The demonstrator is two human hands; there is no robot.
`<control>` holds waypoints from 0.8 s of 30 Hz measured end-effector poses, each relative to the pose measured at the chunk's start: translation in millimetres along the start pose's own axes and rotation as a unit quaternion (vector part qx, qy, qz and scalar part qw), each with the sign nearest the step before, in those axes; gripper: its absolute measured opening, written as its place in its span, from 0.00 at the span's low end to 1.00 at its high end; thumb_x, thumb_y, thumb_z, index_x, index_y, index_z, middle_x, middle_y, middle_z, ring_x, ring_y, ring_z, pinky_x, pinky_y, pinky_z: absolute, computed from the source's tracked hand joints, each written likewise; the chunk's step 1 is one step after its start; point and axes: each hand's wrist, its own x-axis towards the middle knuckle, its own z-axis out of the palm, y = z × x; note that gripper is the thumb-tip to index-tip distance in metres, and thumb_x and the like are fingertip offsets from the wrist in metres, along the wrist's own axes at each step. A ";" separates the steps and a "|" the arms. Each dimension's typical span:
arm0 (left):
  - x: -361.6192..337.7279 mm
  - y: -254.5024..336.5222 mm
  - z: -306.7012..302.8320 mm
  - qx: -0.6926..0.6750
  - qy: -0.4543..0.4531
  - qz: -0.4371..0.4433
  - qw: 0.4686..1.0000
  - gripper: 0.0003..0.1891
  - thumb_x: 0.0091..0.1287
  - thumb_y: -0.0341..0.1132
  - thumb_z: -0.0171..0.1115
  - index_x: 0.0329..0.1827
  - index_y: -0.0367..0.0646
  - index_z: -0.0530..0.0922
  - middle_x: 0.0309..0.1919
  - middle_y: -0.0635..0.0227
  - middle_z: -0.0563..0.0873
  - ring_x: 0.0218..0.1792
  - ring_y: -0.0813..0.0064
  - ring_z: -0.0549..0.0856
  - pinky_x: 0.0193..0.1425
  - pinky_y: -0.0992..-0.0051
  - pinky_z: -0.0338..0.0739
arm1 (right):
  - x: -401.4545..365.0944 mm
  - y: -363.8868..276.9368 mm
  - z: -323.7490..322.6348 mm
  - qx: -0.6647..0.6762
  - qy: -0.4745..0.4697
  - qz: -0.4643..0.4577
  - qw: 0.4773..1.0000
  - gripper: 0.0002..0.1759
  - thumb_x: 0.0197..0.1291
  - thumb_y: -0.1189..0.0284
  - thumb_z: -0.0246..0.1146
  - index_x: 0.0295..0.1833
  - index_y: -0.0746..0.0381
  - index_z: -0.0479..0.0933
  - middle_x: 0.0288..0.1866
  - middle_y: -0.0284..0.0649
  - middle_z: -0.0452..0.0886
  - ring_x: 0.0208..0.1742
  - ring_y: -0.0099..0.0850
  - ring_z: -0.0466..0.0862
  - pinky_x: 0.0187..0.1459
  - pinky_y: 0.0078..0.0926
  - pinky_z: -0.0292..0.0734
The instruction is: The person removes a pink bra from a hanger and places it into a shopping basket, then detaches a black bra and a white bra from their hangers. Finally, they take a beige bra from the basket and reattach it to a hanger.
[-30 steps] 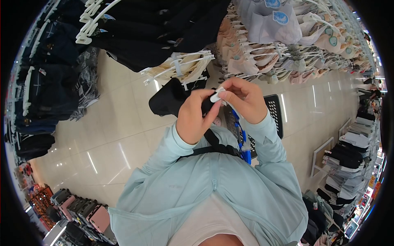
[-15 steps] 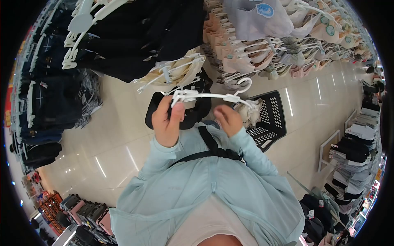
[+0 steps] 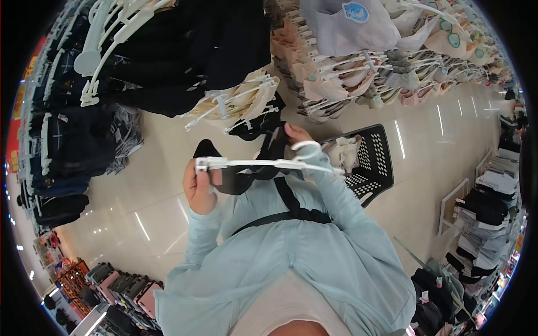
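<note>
A white clip hanger (image 3: 252, 163) lies across the view in front of my chest, slightly blurred. At its left end, my left hand (image 3: 200, 187) pinches the clip. Beneath the hanger hangs a black garment (image 3: 235, 178) with rounded, cup-like parts, probably a bra; parts of it are hidden behind the hanger and my left hand. My right hand (image 3: 297, 134), beyond the hanger's hook end, has its fingers closed on a raised dark strip of that garment.
Beside my right arm is a black perforated basket (image 3: 374, 157) with pale fabric (image 3: 343, 152) in it. Ahead hang black clothes (image 3: 185, 56), cream bras (image 3: 241, 101) and racks of pale bras (image 3: 347, 78). Folded clothes (image 3: 482, 207) line the right side; suitcases (image 3: 120, 288) stand lower left.
My left hand has moved left and toward me with the hanger, bringing it lower in view. My right hand has moved forward and now grips the black garment's strip.
</note>
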 end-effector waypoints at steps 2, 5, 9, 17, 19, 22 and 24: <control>-3.9 -6.4 -8.4 -0.055 0.068 0.019 0.996 0.17 0.68 0.44 0.44 0.39 0.36 0.67 0.18 0.70 0.67 0.21 0.79 0.65 0.29 0.78 0.61 | -32.8 -21.5 20.6 0.090 0.005 -0.117 0.989 0.14 0.60 0.64 0.55 0.40 0.65 0.74 0.33 0.36 0.78 0.38 0.27 0.76 0.46 0.24 0.70; -10.2 -22.1 -28.1 -0.106 0.104 0.028 0.989 0.16 0.68 0.46 0.43 0.42 0.40 0.67 0.20 0.72 0.65 0.24 0.78 0.64 0.34 0.76 0.60 | -61.9 -35.1 10.1 0.116 -0.012 -0.239 0.964 0.11 0.62 0.67 0.53 0.39 0.66 0.71 0.33 0.37 0.76 0.38 0.27 0.75 0.48 0.27 0.68; -17.3 -36.6 -31.7 -0.164 0.124 0.033 0.978 0.16 0.68 0.47 0.42 0.44 0.43 0.66 0.22 0.73 0.64 0.26 0.78 0.63 0.37 0.75 0.59 | -94.8 -73.5 50.6 0.056 0.045 -0.320 0.945 0.23 0.59 0.61 0.56 0.51 0.69 0.67 0.42 0.37 0.76 0.43 0.25 0.74 0.47 0.22 0.68; -17.1 -50.0 -24.8 -0.207 0.153 0.011 0.966 0.17 0.66 0.49 0.45 0.39 0.42 0.67 0.21 0.71 0.67 0.25 0.77 0.64 0.35 0.75 0.60 | -117.3 -94.4 90.3 -0.147 0.141 -0.374 0.905 0.24 0.45 0.72 0.69 0.47 0.65 0.69 0.36 0.30 0.74 0.38 0.18 0.73 0.43 0.14 0.66; -18.4 -52.2 -24.6 -0.230 0.159 -0.008 0.960 0.17 0.66 0.49 0.47 0.39 0.42 0.67 0.21 0.71 0.67 0.25 0.77 0.65 0.34 0.75 0.60 | -115.3 -96.9 99.6 -0.133 0.170 -0.366 0.905 0.24 0.45 0.72 0.69 0.47 0.65 0.69 0.37 0.31 0.75 0.38 0.18 0.73 0.44 0.14 0.67; -20.5 -58.4 -27.3 -0.216 0.135 -0.007 0.967 0.17 0.65 0.48 0.48 0.39 0.42 0.66 0.21 0.71 0.67 0.25 0.77 0.65 0.34 0.74 0.60 | -116.6 -97.6 107.3 -0.107 0.204 -0.365 0.902 0.22 0.47 0.72 0.68 0.47 0.67 0.70 0.38 0.33 0.78 0.38 0.19 0.74 0.44 0.14 0.67; -25.2 -65.3 -40.1 -0.216 0.096 -0.016 0.972 0.17 0.65 0.47 0.49 0.42 0.41 0.66 0.24 0.68 0.70 0.29 0.74 0.68 0.38 0.73 0.62 | -118.2 -97.0 101.4 -0.127 0.151 -0.362 0.911 0.22 0.47 0.70 0.68 0.46 0.68 0.71 0.38 0.36 0.79 0.38 0.20 0.75 0.44 0.15 0.68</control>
